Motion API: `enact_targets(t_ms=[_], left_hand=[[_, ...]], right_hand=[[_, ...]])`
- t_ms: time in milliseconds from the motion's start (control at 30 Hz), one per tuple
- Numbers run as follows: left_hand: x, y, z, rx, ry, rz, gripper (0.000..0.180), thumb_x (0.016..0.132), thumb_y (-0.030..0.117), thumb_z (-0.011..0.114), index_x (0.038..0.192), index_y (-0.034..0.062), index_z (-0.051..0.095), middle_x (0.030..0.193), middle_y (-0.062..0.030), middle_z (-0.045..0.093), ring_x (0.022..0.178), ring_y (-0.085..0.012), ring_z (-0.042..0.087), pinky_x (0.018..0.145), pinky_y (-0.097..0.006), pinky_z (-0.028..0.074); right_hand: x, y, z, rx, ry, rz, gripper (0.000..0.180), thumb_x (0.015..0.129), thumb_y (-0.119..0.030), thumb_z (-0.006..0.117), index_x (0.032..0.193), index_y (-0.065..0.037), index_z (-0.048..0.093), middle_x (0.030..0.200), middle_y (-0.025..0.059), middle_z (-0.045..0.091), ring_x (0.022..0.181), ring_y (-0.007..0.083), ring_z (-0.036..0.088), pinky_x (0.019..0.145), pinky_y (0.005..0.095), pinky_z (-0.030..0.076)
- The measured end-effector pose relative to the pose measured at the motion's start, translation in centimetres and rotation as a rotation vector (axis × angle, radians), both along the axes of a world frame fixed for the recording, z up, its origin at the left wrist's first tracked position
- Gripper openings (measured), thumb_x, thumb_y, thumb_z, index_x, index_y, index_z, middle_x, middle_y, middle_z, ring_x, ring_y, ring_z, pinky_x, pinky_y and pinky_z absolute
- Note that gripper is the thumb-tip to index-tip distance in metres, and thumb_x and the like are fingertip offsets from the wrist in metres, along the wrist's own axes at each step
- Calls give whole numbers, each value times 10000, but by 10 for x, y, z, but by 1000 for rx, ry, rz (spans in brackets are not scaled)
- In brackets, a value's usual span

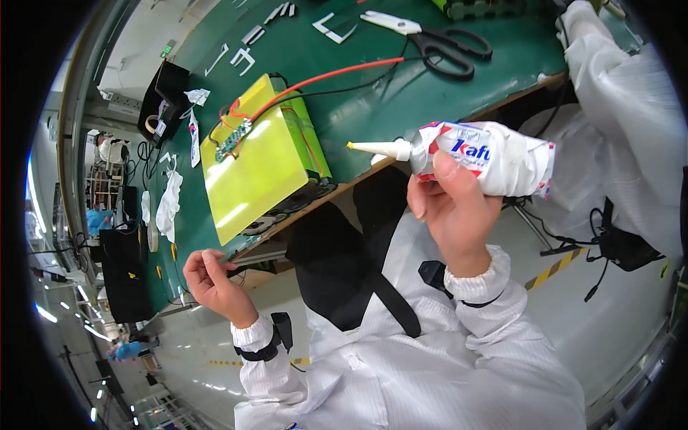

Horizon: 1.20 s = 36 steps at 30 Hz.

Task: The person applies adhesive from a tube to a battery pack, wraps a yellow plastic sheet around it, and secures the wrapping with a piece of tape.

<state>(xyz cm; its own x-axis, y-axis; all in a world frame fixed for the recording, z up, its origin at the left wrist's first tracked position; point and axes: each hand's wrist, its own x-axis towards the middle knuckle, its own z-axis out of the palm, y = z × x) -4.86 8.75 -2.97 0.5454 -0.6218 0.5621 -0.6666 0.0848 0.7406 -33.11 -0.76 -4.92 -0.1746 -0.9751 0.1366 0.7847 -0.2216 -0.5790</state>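
My right hand point(459, 215) is closed around a crumpled white tube of glue point(512, 161) with red and blue print. The tube's long white nozzle points left, with a yellowish tip. My left hand point(218, 287) is beside the table's front edge, fingers curled and thumb pressed in; what they pinch, if anything, I cannot make out. Between and beyond the hands sits a battery pack point(304, 136) in green wrap, a yellow sheet point(258, 172) on its side. A small green circuit board point(233, 140) with thin wires lies on the sheet. Red and black cables run from it to the right.
Black-handled scissors point(448, 54) lie on the green table point(358, 93) near the cables. White strips point(333, 29) are scattered at the back. Crumpled white paper point(168, 204) and a tape roll point(152, 236) lie at the left. A co-worker's white sleeve point(609, 79) is at the right.
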Motion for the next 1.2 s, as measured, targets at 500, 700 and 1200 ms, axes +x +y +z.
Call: enact_targets(t_ms=[500,700,1200], left_hand=[[13,-32,-12,-111,20,91,70,984,98,572,978,28,571,818,24,545,597,-31,339,534,-194,261],[29,-27,-18,-115,21,68,150,977,110,569,1083,2,573,869,-13,602,625,-41,416,540,-197,310],[25,-24,-18,-75,-22,71,161,963,80,562,1089,-18,567,986,-60,624,868,-114,573,776,-247,450]], right_hand=[[12,3,-16,70,248,43,120,864,-107,698,885,-5,637,644,54,612,480,128,568,425,243,415],[15,1,-14,86,269,96,80,864,-75,676,851,-4,641,613,49,603,461,120,559,421,242,417],[18,0,-17,53,412,50,77,847,-37,633,776,-7,632,577,38,583,433,122,544,411,244,422]])
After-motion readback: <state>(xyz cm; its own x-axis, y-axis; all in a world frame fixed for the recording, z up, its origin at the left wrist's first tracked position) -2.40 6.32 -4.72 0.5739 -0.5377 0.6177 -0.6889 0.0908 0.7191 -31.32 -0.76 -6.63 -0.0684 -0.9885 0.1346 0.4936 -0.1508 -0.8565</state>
